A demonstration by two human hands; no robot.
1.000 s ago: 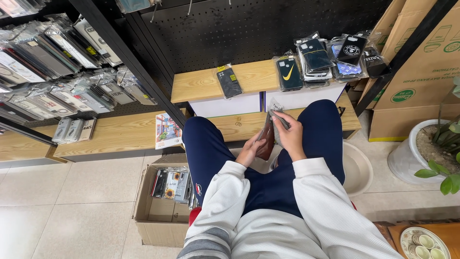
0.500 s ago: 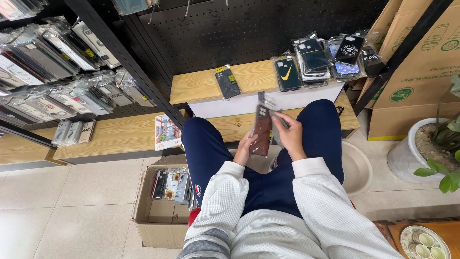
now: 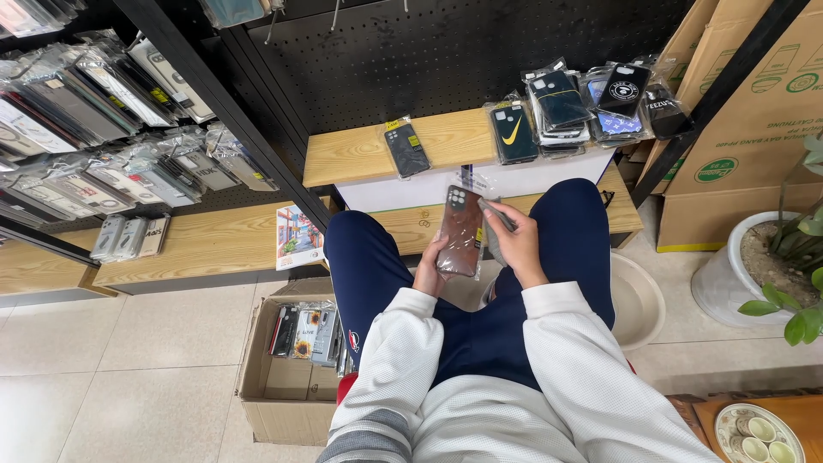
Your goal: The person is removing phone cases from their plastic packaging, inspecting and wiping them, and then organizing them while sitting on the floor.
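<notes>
Between the knees, the left hand (image 3: 429, 273) cups the lower end of a brown phone case (image 3: 461, 231) in a clear glossy sleeve, its long axis running 12 to 6 o'clock. The right hand (image 3: 517, 244), at the case's 3 o'clock, pinches the sleeve's upper edge with curled fingers. At 12 o'clock, bagged dark cases (image 3: 561, 107) lie on a pale wooden shelf (image 3: 360, 154).

Both hands raised together over the lap

The left hand (image 3: 429, 273) cups upward from below, fingers curled in a grip; the right hand (image 3: 519, 242) pinches with thumb and fingertips, wrist bent inward. Both forearms, in white sleeves, angle forward from the body.
</notes>
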